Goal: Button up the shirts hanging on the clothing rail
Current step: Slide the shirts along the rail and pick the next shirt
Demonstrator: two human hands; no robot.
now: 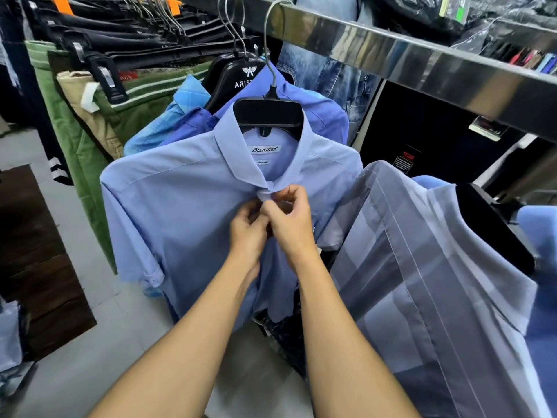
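Both bare forearms enter from the bottom edge and converge at frame centre. Left hand has fingers curled, pinching the placket of the light blue shirt just below the collar; right hand sits touching it, thumb and fingers pinched on the opposite placket edge at the top button spot, button itself hidden under the fingers. Lower placket hangs open below the wrists, dark patterned fabric showing in the gap. Close on the right, a grey striped shirt on its own black hanger hangs tilted, its edge just beside the right forearm, little room on that side. Left of the blue shirt, bare grey tile floor gives open space down to the bottom-left corner, with a dark wooden panel at the left edge. Light blue shirt hangs on a black hanger whose wire hook goes over the steel clothing rail, which runs diagonally from top centre to the right edge. Behind, touching, a darker blue shirt and a checked blue shirt on another hanger. Farther left, green trousers and dark jeans on clip hangers fill the top-left. Behind the rail, faded denim.
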